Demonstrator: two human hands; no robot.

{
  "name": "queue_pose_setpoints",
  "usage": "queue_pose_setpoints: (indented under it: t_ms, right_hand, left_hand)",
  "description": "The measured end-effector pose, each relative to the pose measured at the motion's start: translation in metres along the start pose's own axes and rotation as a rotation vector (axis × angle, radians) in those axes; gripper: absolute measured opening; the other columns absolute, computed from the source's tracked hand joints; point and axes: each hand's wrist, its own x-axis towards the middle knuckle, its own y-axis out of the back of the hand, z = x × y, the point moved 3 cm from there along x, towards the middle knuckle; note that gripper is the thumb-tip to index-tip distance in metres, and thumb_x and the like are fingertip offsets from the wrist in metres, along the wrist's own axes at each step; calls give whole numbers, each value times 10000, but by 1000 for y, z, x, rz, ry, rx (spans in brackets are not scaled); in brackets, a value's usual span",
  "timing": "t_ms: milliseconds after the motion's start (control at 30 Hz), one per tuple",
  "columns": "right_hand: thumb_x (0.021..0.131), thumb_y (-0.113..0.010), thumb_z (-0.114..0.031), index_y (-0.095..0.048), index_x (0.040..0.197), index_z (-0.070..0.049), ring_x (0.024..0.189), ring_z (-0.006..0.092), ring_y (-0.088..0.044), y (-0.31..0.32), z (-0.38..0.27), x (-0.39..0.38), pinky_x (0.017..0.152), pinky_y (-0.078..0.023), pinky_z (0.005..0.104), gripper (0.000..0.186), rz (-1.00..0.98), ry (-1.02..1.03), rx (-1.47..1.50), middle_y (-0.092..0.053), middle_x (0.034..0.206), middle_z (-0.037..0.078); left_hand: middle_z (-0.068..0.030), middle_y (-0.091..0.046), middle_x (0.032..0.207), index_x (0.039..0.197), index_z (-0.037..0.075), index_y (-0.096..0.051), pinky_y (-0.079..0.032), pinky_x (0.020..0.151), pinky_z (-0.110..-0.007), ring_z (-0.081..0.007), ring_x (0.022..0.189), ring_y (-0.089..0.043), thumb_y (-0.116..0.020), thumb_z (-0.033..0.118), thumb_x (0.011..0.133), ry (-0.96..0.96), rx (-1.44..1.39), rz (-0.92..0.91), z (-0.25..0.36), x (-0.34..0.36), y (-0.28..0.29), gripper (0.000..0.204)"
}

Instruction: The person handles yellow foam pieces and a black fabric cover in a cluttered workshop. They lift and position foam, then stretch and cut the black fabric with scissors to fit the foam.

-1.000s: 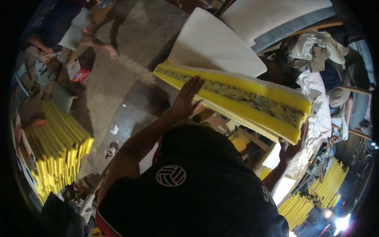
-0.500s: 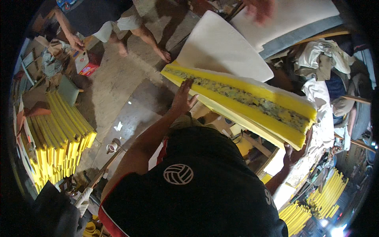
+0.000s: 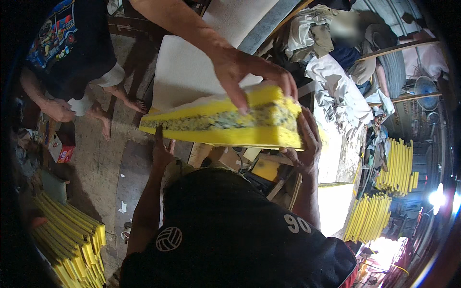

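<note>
A long layered foam block [image 3: 216,137], yellow outside with a grey speckled middle band, is held up in front of my body. My right hand [image 3: 307,146] grips its right end, fingers on the end face and thumb underneath. At the lower edge near the left end, my left hand [image 3: 162,152] supports it with fingers against the front side. Another person's hand [image 3: 240,69] reaches in from above and touches the top and front near the right end. Beyond the block lies a pale fabric-covered panel [image 3: 180,72], which the block partly covers.
A person in a dark shirt [image 3: 60,53] stands barefoot at the far left. Stacked yellow foam strips [image 3: 72,235] are at lower left, more strips [image 3: 369,218] at right. A white cloth [image 3: 331,91] drapes at right. A red and white box [image 3: 62,146] sits on the floor.
The view has turned, and the foam block now lies more level, its right end further left. The other person's hand has come down onto it. Both my hands still hold it.
</note>
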Motion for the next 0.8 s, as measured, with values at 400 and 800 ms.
queue_pose_setpoints:
  t_ms: [400,800]
  right_hand:
    - [761,-789,-383,-581,1333,-38,1324,423,-458,-59,-72,36,1090,-377,515,700,-52,187,-47,-504,1424,214]
    - [746,-842,-252,-583,1240,6,1215,410,-541,-80,-95,42,1004,-465,451,615,-103,-42,126,-587,1261,235]
  left_hand:
    - [-257,-376,1504,1493,-22,-296,-347,1121,-464,-404,1382,-385,-634,311,934,203,143,-69,-102,-3,41,733]
    - [-250,-458,1435,1453,-3,-381,-393,1085,-438,-394,1329,-457,-608,81,930,-74,-200,109,95,36,110,576]
